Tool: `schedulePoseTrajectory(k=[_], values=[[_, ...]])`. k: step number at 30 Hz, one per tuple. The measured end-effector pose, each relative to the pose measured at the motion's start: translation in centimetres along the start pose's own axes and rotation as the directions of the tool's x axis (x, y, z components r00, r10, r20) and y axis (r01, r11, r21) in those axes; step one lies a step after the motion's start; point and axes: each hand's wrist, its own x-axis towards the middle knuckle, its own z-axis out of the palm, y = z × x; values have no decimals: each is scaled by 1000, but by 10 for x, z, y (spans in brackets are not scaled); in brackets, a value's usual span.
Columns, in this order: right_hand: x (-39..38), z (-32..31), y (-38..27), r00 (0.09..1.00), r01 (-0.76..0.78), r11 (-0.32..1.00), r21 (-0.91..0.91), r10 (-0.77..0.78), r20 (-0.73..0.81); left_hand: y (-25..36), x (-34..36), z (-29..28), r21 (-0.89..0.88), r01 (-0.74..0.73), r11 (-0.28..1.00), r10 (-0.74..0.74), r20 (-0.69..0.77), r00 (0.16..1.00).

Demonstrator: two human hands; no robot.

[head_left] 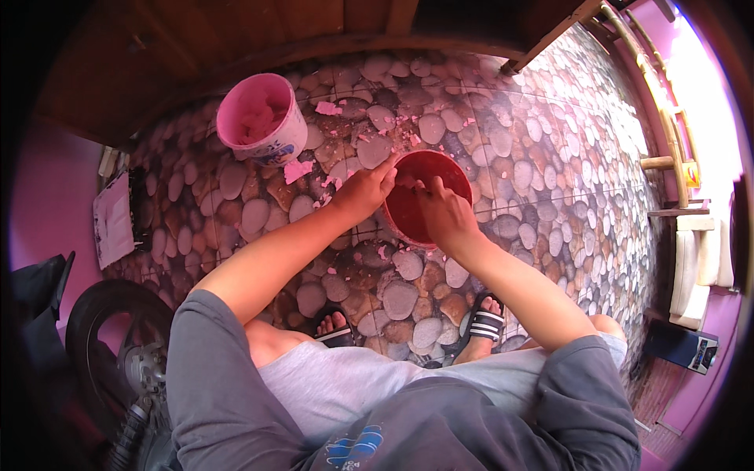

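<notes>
Red bucket [436, 161] meets left hand [369, 190], fingers extended, at its left rim. Right hand [450, 216] curls over its mouth, pinch unclear.

Two buckets [287, 147], two sandals [487, 325] and one wheel [85, 323].

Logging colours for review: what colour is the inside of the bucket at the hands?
The bucket is dark red inside, clearest in the head view.

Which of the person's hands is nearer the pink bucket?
Left: the left hand is at the rim of the red bucket, toward the pink bucket; the right hand is farther, over the opening.
</notes>
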Motion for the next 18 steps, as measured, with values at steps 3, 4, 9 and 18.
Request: schedulePoseTrajectory(k=[3, 4, 9, 18], values=[[0, 7, 5, 999, 10, 1000, -19, -11, -49, -4, 0, 3, -35, -103, 994, 101, -57, 993], [-1, 7, 3, 999, 10, 1000, 2, -10, -47, -4, 1, 5, -38, -103, 994, 101, -56, 993], [0, 6, 10, 997, 34, 999, 13, -33, -76, -11, 3, 7, -20, -100, 995, 99, -58, 993], [-1, 15, 14, 997, 10, 1000, 6, -9, -82, -8, 6, 11, -46, -124, 991, 121, -77, 990]])
